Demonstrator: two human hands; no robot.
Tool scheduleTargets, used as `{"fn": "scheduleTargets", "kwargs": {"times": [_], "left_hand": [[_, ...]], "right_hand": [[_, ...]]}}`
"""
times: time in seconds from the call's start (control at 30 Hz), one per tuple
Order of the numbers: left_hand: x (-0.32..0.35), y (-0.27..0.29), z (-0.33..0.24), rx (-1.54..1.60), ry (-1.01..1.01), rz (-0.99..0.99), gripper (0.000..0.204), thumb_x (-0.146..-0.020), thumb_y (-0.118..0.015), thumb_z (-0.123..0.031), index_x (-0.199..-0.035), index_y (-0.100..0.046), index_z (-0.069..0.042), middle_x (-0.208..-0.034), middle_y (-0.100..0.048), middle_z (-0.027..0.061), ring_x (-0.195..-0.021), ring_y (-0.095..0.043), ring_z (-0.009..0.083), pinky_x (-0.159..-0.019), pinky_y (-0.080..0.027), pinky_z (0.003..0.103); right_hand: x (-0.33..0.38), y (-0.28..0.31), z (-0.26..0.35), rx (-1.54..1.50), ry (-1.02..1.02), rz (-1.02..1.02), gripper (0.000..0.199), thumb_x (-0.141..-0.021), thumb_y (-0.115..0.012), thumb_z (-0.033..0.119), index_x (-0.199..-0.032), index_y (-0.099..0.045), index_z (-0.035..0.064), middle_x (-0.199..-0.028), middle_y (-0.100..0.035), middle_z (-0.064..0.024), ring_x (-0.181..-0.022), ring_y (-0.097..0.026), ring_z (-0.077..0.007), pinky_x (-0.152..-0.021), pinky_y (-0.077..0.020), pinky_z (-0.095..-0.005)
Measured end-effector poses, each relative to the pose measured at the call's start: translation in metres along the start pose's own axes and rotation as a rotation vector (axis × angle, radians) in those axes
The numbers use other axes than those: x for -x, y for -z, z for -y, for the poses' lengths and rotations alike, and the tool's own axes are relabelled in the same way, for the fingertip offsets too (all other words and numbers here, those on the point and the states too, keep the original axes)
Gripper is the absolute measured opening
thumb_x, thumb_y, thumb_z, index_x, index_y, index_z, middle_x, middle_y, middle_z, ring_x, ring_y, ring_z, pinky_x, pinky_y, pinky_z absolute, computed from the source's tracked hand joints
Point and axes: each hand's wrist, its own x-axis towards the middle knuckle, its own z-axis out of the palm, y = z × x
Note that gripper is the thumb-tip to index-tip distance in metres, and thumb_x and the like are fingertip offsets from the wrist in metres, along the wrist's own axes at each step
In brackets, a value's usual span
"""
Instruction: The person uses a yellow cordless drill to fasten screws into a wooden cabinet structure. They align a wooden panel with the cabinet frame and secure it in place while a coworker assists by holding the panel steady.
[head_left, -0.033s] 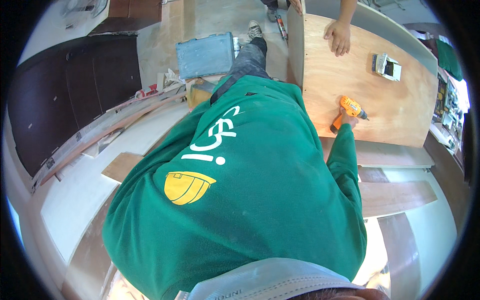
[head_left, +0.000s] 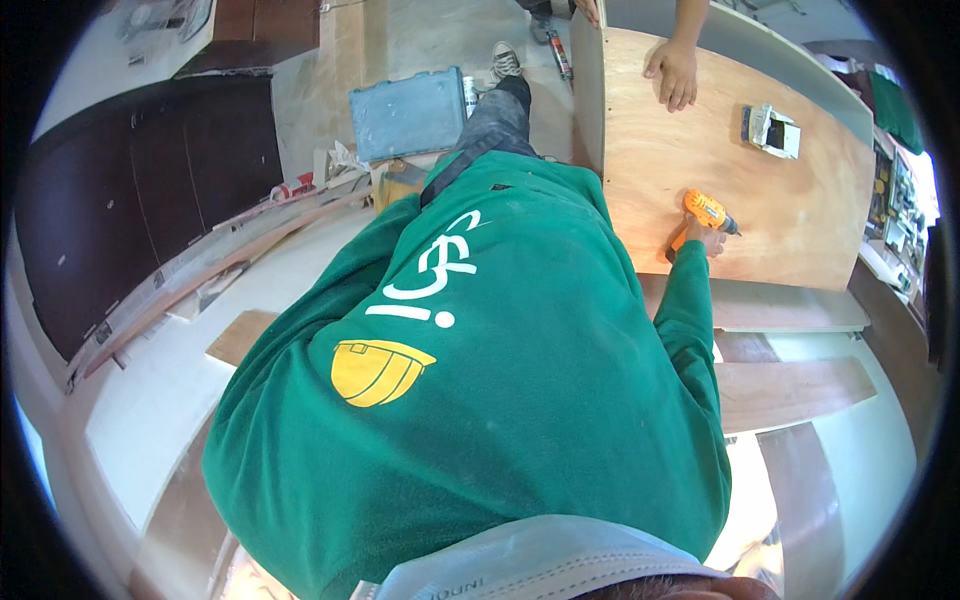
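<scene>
My right hand point(head_left: 708, 236) is closed around the grip of an orange cordless drill point(head_left: 707, 207). The drill lies over the near part of a light plywood panel point(head_left: 655, 165), its dark chuck pointing right. Farther back on the panel sits a small open carton point(head_left: 771, 132), white and dark; its contents are too small to make out. A co-worker's hand point(head_left: 674, 74) lies on the panel's far side, and another bare hand point(head_left: 588, 10) touches the far left corner. My left hand is out of sight, its sleeve point(head_left: 330, 275) running down along my body.
A blue tool case point(head_left: 407, 113) and a sealant tube point(head_left: 560, 55) are on the floor ahead. Long wooden strips point(head_left: 215, 258) lie at my left near dark cabinet doors point(head_left: 150, 200). Loose boards point(head_left: 795, 393) lie at my right, below the panel.
My right hand and the drill have shifted very slightly right, and the drill is turned a little. The co-worker's hand stays on the panel.
</scene>
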Motion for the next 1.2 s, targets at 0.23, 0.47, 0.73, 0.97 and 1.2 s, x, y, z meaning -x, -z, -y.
{"fn": "scheduleTargets", "kwargs": {"times": [0.23,0.47,0.73,0.97,1.2], "left_hand": [[-0.056,0.051,-0.078,0.312,0.246,0.095,0.037,-0.103,-0.058,-0.035,-0.13,-0.067,-0.012,-0.111,-0.074,0.0098,-0.087,-0.073,0.0227,-0.067,-0.059,0.039],[-0.085,0.053,-0.202,0.343,0.05,0.159,0.041,-0.102,-0.06,-0.034,-0.136,-0.065,-0.013,-0.119,-0.071,0.0065,-0.09,-0.072,0.0205,-0.076,-0.059,0.036],[-0.093,0.018,-0.327,0.243,-0.17,0.363,0.035,-0.104,-0.062,-0.032,-0.134,-0.064,-0.014,-0.117,-0.07,0.0043,-0.09,-0.072,0.0215,-0.074,-0.059,0.037],[-0.112,0.01,-0.321,0.203,-0.164,0.437,0.026,-0.101,-0.067,-0.028,-0.123,-0.07,-0.015,-0.098,-0.073,0.0042,-0.084,-0.073,0.0216,-0.064,-0.058,0.037],[-0.113,0.014,-0.275,-0.642,-0.676,0.141,0.04,-0.098,-0.06,-0.042,-0.111,-0.082,-0.011,-0.107,-0.081,0.0099,-0.101,-0.074,0.0268,-0.094,-0.055,0.037]], "right_hand": [[0.07,0.112,0.073,-1.035,0.261,0.166,0.062,-0.094,-0.076,0.02,-0.146,-0.05,-0.0025,-0.128,-0.061,-0.0186,-0.112,-0.063,-0.0254,-0.09,-0.059,-0.0408],[0.257,0.451,0.131,-1.665,1.584,0.315,0.039,-0.101,-0.062,0.009,-0.136,-0.061,-0.0059,-0.117,-0.067,-0.0163,-0.099,-0.066,-0.0201,-0.088,-0.0578,-0.0356],[0.312,0.522,0.099,-1.48,1.955,0.03,0.04,-0.101,-0.058,0.016,-0.133,-0.063,-0.0075,-0.116,-0.068,-0.0187,-0.1,-0.067,-0.0239,-0.091,-0.0567,-0.0382],[0.335,0.529,0.066,-1.436,1.949,-0.123,0.043,-0.102,-0.055,0.022,-0.13,-0.064,-0.0088,-0.115,-0.069,-0.0207,-0.101,-0.067,-0.0272,-0.093,-0.0558,-0.0404],[0.327,0.524,0.076,-1.458,1.984,-0.056,0.047,-0.103,-0.053,0.028,-0.127,-0.066,-0.0101,-0.113,-0.07,-0.0228,-0.102,-0.068,-0.0305,-0.095,-0.0548,-0.0427]]}}
